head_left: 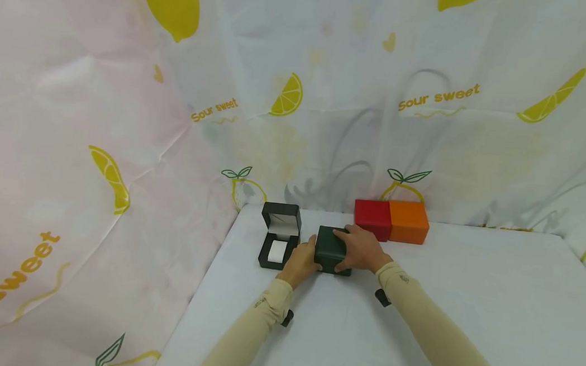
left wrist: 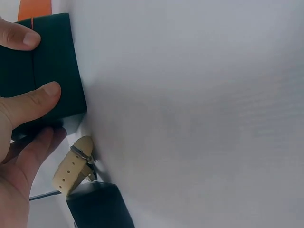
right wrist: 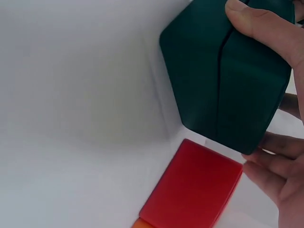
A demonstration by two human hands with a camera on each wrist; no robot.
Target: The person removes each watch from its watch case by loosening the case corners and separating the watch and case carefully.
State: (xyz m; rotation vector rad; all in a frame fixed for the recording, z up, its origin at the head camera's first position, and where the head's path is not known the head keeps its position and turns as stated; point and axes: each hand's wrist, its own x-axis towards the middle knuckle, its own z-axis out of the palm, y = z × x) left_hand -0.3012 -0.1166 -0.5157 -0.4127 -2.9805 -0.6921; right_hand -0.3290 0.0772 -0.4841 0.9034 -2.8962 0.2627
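A closed dark green box (head_left: 328, 251) stands on the white-covered table between both hands. My left hand (head_left: 300, 265) grips its left side, the thumb on the front face. From the right, my right hand (head_left: 361, 249) holds it with the thumb low on the front and fingers over the lid. A dark seam between lid and base shows in the right wrist view. Left of the green box, an open black box (head_left: 267, 263) has its lid raised and a white insert (head_left: 277, 252) inside. The left wrist view shows a beige strap (left wrist: 71, 171) with a buckle at the black box.
A red box (head_left: 373, 220) and an orange box (head_left: 410, 222) stand side by side behind the right hand, both closed. A lemon-printed white cloth (head_left: 326, 140) hangs along the table's back and left. White cloth covers the table (head_left: 344, 331).
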